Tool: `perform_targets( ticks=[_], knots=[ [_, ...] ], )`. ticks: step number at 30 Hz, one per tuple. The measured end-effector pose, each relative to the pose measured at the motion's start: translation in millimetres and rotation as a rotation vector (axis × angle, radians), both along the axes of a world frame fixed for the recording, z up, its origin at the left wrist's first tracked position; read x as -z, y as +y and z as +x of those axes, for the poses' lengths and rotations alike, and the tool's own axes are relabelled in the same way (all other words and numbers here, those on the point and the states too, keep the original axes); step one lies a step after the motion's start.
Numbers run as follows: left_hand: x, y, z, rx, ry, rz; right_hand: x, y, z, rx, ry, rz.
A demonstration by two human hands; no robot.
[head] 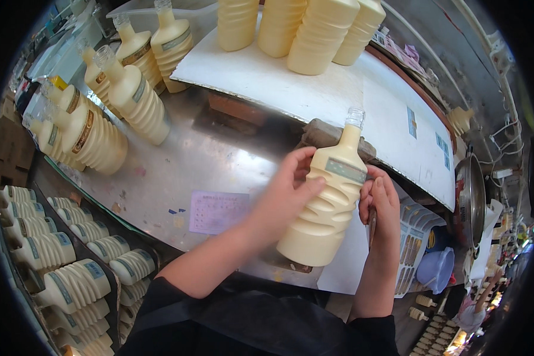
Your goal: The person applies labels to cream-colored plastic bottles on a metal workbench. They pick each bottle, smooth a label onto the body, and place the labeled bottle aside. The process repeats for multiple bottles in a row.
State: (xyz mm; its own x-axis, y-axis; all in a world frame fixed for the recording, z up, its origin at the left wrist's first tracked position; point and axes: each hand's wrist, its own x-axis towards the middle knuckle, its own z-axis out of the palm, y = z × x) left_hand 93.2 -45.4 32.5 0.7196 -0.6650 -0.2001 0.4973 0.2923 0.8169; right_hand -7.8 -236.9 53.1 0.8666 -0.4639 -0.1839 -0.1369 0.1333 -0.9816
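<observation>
A cream-coloured glass bottle [325, 218] with a clear threaded neck leans over the metal table in front of me. A grey-green patterned label strip [345, 170] lies across its shoulder. My left hand [293, 187] is on the bottle's left side, its thumb on the ribbed front and the fingers partly hidden behind it. My right hand [380, 196] is at the right end of the strip with its fingers curled; a thin brown item [372, 227], not clear in kind, shows at the palm. Behind the bottle's shoulder lies a dark worn block [322, 133].
Cream bottles [135, 100] with label strips stand at left. Plain bottles [316, 40] stand on a white board [267, 82]. Racked bottles [78, 285] fill the lower left. A printed card [218, 212] lies on the metal table [160, 178]. Label sheets [411, 249] and a bucket [436, 269] are right.
</observation>
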Motion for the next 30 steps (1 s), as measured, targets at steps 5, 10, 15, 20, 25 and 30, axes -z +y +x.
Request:
perform_targets(
  ticks=[5, 10, 15, 20, 25, 30],
  knots=[
    [4, 1, -4, 0.005, -0.16, 0.023, 1, 13, -4, 0.033, -0.001, 0.109],
    [-5, 3, -5, -0.115, -0.448, 0.203, 5, 10, -4, 0.017, 0.008, 0.099],
    [-9, -1, -2, -0.074, -0.353, 0.231, 3, 8, -6, 0.044, 0.042, 0.098],
    [-6, -1, -11, -0.01, -0.521, 0.404, 1, 12, -15, -0.017, 0.105, 0.143],
    [-5, -3, -5, 0.075, -0.166, 0.201, -11, 21, -24, -0.076, 0.152, 0.036],
    [3, -2, -2, 0.108, -0.023, 0.034, -13, 33, -28, -0.077, 0.033, -0.184]
  ],
)
